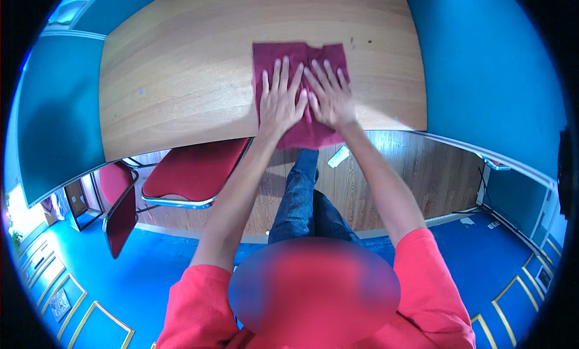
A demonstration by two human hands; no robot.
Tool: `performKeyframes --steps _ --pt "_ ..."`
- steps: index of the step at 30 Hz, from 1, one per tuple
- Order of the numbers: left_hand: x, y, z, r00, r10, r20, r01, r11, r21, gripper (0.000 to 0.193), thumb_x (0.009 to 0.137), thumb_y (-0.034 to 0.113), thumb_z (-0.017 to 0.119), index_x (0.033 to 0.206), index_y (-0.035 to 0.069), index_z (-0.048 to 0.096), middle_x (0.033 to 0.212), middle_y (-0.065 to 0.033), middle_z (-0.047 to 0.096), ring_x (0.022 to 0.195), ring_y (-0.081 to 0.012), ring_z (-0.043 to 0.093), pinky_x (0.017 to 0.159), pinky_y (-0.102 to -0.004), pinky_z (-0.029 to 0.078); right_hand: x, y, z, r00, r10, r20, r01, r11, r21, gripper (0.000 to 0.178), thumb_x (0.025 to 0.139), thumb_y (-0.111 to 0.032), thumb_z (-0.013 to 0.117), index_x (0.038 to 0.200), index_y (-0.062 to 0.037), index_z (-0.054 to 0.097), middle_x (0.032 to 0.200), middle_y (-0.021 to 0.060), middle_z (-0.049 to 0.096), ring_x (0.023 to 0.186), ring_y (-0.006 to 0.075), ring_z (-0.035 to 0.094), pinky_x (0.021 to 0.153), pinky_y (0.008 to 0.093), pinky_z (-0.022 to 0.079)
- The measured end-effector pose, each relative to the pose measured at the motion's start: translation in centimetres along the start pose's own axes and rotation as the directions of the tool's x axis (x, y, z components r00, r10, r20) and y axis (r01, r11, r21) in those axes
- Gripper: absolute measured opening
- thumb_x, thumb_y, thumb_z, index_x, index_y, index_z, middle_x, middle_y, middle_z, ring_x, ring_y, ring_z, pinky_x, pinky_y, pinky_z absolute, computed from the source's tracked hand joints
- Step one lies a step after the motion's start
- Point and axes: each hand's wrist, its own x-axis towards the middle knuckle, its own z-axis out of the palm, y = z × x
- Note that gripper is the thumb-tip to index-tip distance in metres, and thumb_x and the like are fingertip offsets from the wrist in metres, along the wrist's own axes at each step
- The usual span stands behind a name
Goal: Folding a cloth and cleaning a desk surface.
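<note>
A dark red cloth [297,50] lies spread on the wooden table [181,66], with its near edge hanging over the table's front. My left hand [281,102] rests flat on the left half of the cloth, fingers stretched and apart. On the right half, my right hand [330,97] also presses flat, its fingers spread and slightly blurred. Both thumbs come close together at the middle, where the cloth shows small wrinkles. Nothing is held in either hand.
Blue partition panels stand left [60,102] and right [488,66] of the table. A red padded chair [196,171] is tucked at the front left, with another red chair [120,219] beside it. A small white item [339,157] lies below the table's front edge.
</note>
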Motion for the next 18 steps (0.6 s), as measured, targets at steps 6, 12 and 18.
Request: performKeyframes --steps 6,12,18 --pt "-8.5 2.5 -1.5 0.996 -0.018 0.091 0.018 1.0 -0.005 0.07 0.1 0.04 0.051 0.163 0.015 0.033 0.17 -0.0199 0.024 0.159 -0.0364 0.018 0.127 -0.0582 0.012 -8.2 -4.9 -1.3 0.989 0.04 0.14 -0.038 0.999 -0.017 0.061 0.105 -0.038 0.044 0.162 -0.0189 0.035 0.169 0.009 0.03 0.157 0.0328 0.024 0.127 0.053 0.02" --pt "-10.2 2.0 -2.1 0.992 -0.021 0.126 0.027 0.999 -0.044 0.07 0.1 0.045 0.054 0.164 0.023 0.033 0.172 -0.0152 0.021 0.159 -0.0339 0.019 0.127 -0.0566 0.014 -8.9 -5.4 -2.1 0.996 -0.004 0.092 0.001 0.999 0.035 0.065 0.105 -0.045 0.047 0.164 -0.0223 0.031 0.17 0.0084 0.027 0.158 0.0335 0.022 0.126 0.0555 0.021" --pt "-7.0 -1.0 -3.1 0.986 -0.053 0.155 0.06 0.997 -0.04 0.064 0.101 0.043 0.053 0.162 0.029 0.037 0.172 -0.0126 0.02 0.159 -0.034 0.019 0.126 -0.0609 0.015 -4.1 -3.7 -1.5 0.99 -0.023 0.136 0.011 0.996 0.091 0.062 0.103 -0.049 0.051 0.16 -0.0258 0.041 0.171 0.013 0.023 0.158 0.0405 0.017 0.126 0.0596 0.016"
